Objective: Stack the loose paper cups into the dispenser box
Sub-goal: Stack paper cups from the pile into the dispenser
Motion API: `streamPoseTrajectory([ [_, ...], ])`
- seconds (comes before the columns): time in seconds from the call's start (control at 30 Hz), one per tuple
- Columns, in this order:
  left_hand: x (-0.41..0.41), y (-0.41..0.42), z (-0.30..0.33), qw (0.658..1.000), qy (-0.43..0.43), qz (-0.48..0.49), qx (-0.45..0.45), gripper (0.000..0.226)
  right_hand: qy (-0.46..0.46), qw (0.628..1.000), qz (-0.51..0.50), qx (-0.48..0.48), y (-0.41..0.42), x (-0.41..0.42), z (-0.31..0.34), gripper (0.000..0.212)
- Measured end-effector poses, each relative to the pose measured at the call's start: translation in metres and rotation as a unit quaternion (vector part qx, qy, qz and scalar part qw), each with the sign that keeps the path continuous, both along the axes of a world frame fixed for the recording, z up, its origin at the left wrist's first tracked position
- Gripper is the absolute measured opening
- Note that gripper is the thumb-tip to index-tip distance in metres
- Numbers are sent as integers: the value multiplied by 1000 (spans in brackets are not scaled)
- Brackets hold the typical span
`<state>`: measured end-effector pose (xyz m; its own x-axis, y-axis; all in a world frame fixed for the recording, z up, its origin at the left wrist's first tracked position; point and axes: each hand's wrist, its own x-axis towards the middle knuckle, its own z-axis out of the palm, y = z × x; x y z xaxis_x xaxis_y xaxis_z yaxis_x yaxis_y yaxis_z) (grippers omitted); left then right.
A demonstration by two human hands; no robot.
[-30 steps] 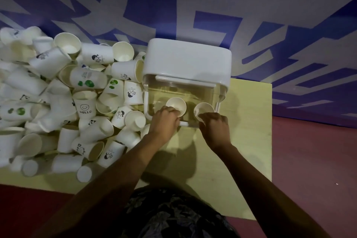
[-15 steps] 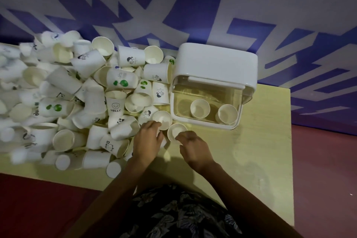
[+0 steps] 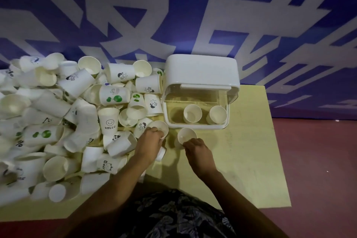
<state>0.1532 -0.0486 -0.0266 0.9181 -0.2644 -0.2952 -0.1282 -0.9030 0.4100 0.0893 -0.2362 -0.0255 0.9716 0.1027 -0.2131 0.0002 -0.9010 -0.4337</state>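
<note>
Single head-worn wide-angle view, looking forward and down from above the table (image 3: 251,160), close over both forearms, blue-and-white patterned wall well beyond the fingertips, no second view

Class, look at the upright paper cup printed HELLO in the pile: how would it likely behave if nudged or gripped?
The HELLO cup is thin paper and empty, so probably very light and easily crushed. Standing tall on a narrow base among leaning cups, it would likely tip, then roll in a curve.
</note>
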Motion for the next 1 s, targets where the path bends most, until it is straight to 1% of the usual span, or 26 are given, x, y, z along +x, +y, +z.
streamPoseTrajectory([
  [0.23, -11, -1, 21, 990, -84, 36, -105, 19, -98, 989, -102, 47, -17, -8, 25, 9],
  [0.37, -10, -14, 44, 976, -132, 57, -162, 14, -143, 980, -132, 49, -27, -5, 41, 4],
  [0.47, -1, -32, 62, 964, -165, 46, -204, 11, -177, 970, -159, 50, -43, 5, 53, 5],
  [0.53, 7, -45, 67, 959, -165, 34, -226, 11, -188, 966, -169, 43, -55, 14, 56, 13],
  [0.63, 20, -65, 64, 964, -153, 15, -217, 14, -179, 969, -167, 28, -75, 25, 56, 21],
  [0.73, 29, -81, 57, 971, -144, -2, -190, 14, -163, 974, -156, 7, -93, 35, 51, 20],
  [0.87, 37, -99, 44, 982, -132, -20, -136, 13, -117, 985, -126, -17, -109, 45, 36, 18],
  [1.0, 42, -111, 25, 992, -88, -11, -85, 18, -90, 992, -73, -47, -119, 57, 20, 22],
])
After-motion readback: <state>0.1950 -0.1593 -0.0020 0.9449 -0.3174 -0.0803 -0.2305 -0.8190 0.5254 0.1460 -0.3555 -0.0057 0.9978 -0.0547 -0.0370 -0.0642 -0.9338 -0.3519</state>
